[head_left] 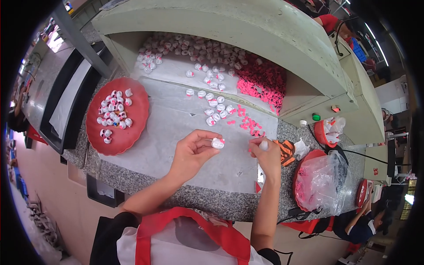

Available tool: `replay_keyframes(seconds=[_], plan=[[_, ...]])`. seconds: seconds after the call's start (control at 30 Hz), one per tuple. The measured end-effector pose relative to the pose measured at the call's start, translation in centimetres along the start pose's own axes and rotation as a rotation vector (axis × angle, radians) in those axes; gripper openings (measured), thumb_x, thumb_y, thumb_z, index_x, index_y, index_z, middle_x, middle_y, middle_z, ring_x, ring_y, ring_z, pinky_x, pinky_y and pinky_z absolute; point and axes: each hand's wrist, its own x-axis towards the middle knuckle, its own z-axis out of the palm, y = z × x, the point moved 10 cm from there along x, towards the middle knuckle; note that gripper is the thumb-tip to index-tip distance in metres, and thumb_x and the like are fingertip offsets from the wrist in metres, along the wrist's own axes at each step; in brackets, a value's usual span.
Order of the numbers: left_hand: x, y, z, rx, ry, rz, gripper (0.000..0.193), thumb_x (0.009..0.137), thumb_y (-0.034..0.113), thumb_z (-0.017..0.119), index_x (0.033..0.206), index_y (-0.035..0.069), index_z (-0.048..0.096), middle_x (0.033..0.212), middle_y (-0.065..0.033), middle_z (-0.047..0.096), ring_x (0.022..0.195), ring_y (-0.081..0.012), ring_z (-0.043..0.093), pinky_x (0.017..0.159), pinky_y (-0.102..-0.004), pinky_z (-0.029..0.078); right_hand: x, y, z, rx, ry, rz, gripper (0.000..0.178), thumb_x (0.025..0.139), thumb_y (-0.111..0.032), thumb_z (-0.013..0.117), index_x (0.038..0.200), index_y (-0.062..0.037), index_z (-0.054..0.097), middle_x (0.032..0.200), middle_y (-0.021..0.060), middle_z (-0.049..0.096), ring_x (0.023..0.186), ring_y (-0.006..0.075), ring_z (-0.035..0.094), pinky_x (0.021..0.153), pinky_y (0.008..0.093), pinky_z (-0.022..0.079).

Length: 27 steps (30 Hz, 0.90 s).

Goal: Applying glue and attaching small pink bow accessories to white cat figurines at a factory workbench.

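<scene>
left hand (pixel 193 150) pinching one white cap (pixel 217 142), right hand (pixel 265 152) closed

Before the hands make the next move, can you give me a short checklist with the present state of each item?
1. Left hand has a white cap between its fingertips: ok.
2. Right hand pinches a small piece at its fingers: ok; which kind of piece, cannot tell.
3. The two hands are apart, not touching: ok.
4. Loose white caps and pink pieces lie on the sheet in front of the hands: ok.
5. Red tray at the left has bare space beside the caps in it: ok.
6. Cap sits straight in the left fingers: cannot tell.
</scene>
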Motion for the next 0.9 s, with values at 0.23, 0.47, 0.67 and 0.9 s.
replay_keyframes(seconds=[0.23, 0.47, 0.67, 0.9], plan=[[0.1, 1.3, -0.6, 0.030, 0.030, 0.098, 0.028, 0.076, -0.008, 0.057, 0.102, -0.002, 0.050, 0.096, -0.0081, 0.059, 0.088, -0.0095, 0.056, 0.075, -0.0205, 0.046, -1.3, 0.9, -4.6, -0.195, 0.351, -0.104, 0.009, 0.070, -0.004, 0.061, 0.078, 0.0020, 0.062, 0.065, 0.0040, 0.058, 0.056, 0.0068, 0.053, 0.050, 0.0208, 0.044], [-0.2, 1.1, 0.6, -0.005, 0.012, 0.070, 0.028, 0.076, -0.009, 0.056, 0.102, -0.003, 0.050, 0.099, -0.0095, 0.058, 0.088, -0.0100, 0.057, 0.076, -0.0214, 0.047, 1.0, 0.5, 0.7, -0.708, 0.075, -0.038, 0.028, 0.062, -0.024, 0.067, 0.085, -0.0069, 0.064, 0.076, 0.0158, 0.062, 0.070, 0.0300, 0.061, 0.067, 0.0363, 0.047], [-0.3, 0.7, 0.1, 0.005, 0.032, 0.062, 0.028, 0.074, -0.010, 0.057, 0.100, -0.003, 0.050, 0.103, -0.0115, 0.057, 0.093, -0.0149, 0.057, 0.079, -0.0255, 0.047, 0.5, 3.4, -0.5, 0.088, 0.091, 0.045, 0.013, 0.067, -0.005, 0.065, 0.078, 0.0015, 0.060, 0.069, 0.0097, 0.061, 0.064, 0.0181, 0.061, 0.058, 0.0279, 0.050], [0.0, 0.8, 0.4, -0.012, 0.026, 0.049, 0.029, 0.074, -0.010, 0.057, 0.101, -0.003, 0.050, 0.103, -0.0120, 0.057, 0.091, -0.0149, 0.057, 0.078, -0.0256, 0.047, 0.7, 2.1, 1.4, 0.162, 0.166, -0.074, 0.013, 0.068, -0.005, 0.066, 0.078, 0.0008, 0.061, 0.070, 0.0085, 0.062, 0.062, 0.0147, 0.059, 0.058, 0.0249, 0.047]])
